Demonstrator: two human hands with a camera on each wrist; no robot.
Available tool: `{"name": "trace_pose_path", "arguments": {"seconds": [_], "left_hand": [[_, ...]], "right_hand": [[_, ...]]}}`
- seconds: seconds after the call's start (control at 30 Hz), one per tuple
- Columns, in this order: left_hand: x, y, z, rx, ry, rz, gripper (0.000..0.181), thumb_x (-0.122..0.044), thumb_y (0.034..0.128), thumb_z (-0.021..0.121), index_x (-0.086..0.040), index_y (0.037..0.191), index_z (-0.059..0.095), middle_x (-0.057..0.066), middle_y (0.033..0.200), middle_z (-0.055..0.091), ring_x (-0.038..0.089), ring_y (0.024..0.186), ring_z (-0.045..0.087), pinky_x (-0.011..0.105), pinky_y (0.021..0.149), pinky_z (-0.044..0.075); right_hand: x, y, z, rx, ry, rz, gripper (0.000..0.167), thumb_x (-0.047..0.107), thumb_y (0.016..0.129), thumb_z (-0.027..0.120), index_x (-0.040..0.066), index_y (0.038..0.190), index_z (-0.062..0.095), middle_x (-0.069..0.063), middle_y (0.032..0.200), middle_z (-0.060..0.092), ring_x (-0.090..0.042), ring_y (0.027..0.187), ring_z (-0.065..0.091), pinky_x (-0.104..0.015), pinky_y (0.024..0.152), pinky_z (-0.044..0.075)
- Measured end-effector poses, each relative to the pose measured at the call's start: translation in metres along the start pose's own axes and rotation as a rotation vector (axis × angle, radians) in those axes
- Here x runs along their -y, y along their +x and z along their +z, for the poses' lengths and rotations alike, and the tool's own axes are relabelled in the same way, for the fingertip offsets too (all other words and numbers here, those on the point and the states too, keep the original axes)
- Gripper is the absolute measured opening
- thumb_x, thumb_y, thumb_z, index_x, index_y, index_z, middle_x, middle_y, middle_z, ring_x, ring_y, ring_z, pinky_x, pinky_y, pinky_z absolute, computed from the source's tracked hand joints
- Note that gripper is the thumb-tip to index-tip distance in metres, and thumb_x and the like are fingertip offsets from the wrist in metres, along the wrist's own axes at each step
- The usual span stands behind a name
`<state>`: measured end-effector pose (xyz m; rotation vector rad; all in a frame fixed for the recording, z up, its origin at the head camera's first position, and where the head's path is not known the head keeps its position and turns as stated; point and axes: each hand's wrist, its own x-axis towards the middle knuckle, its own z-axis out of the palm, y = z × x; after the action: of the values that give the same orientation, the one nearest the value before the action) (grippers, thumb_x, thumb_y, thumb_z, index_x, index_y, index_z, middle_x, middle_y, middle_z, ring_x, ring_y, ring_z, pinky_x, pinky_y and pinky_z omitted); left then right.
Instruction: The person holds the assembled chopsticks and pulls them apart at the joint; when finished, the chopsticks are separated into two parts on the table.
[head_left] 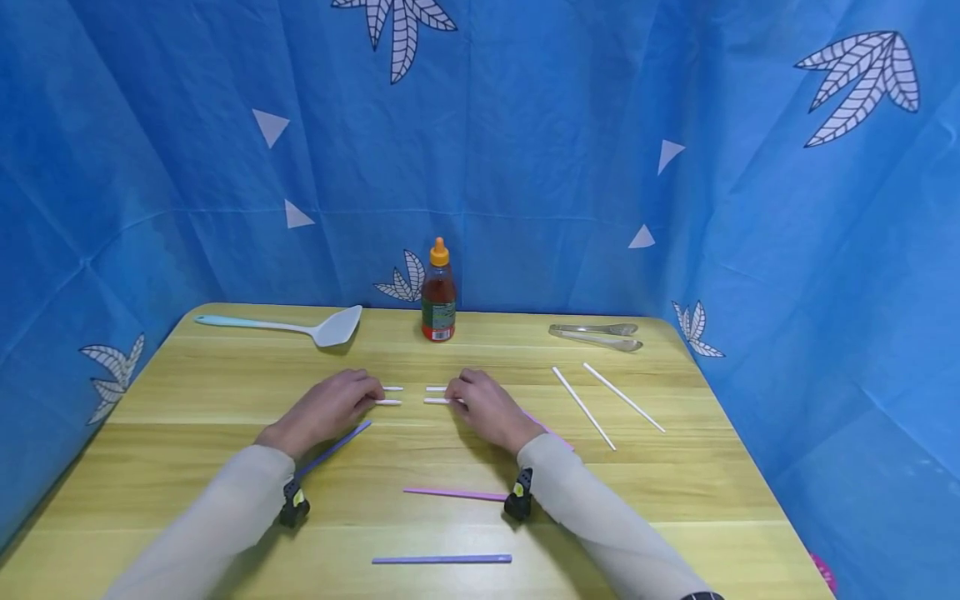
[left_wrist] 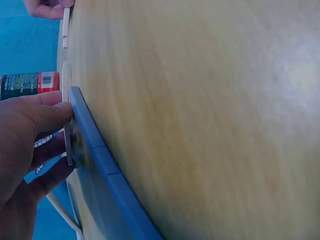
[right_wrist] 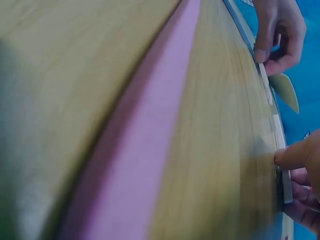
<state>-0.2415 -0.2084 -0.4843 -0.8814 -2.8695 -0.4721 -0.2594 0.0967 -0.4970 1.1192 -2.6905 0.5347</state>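
Note:
Near the middle of the table, the left hand [head_left: 333, 407] grips short white sticks [head_left: 389, 402], two tips showing to its right. Facing it across a small gap, the right hand [head_left: 487, 406] holds two more white sticks [head_left: 436, 401]. In the left wrist view, thumb and fingers of the left hand [left_wrist: 30, 130] pinch a white stick [left_wrist: 65, 80] low at the wood. The right wrist view shows the right hand [right_wrist: 302, 170] with its thumb on a white stick [right_wrist: 278, 131]. A purple stick [head_left: 333, 447] lies beside the left forearm.
Pink sticks [head_left: 453, 494] lie near the right forearm, a purple one [head_left: 442, 559] at the front. Two long white sticks [head_left: 583, 408] rest at the right. Along the back are a spatula [head_left: 336, 327], a sauce bottle [head_left: 438, 300] and metal tongs [head_left: 596, 335].

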Motion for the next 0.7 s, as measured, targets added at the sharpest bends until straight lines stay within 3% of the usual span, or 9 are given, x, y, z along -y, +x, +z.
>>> {"name": "trace_pose_path", "arguments": {"seconds": [0.2,0.7], "left_hand": [[-0.0003,0.002,0.0024,0.031,0.006,-0.051,0.011,-0.008,0.1029,0.075,-0.016,0.109,0.077,0.0,0.109,0.074,0.024,0.106,0.07,0.049,0.099,0.062],[-0.0004,0.0036,0.0024,0.026,-0.017,-0.044,0.012,-0.006,0.1025,0.075,-0.015,0.109,0.078,0.0,0.107,0.074,0.024,0.105,0.07,0.048,0.098,0.062]], "right_hand": [[0.004,0.0027,-0.0021,0.013,0.005,0.01,0.007,0.007,0.103,0.075,0.007,0.108,0.079,-0.007,0.103,0.07,-0.022,0.096,0.067,-0.036,0.088,0.061],[0.0013,0.0019,-0.0035,0.012,0.0,0.011,0.008,0.006,0.102,0.075,0.008,0.108,0.079,-0.005,0.103,0.071,-0.02,0.095,0.066,-0.035,0.088,0.061]]}}
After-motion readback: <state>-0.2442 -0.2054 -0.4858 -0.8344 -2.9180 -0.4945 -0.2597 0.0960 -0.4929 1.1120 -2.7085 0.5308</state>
